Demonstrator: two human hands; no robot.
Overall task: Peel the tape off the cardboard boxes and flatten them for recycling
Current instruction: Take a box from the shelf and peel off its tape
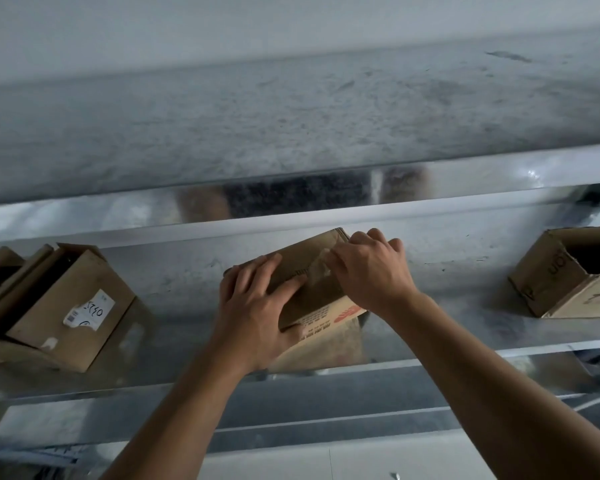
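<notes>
Middle of frame: brown cardboard box is pressed down by the flat left hand so it cannot slide | clear tape strip is pinched by the right hand for peeling

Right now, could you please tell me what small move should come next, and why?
Probably pull the clear tape strip off the brown cardboard box: the right hand pinches its lifted end while the left hand presses the box down on the shiny metal shelf.
</notes>
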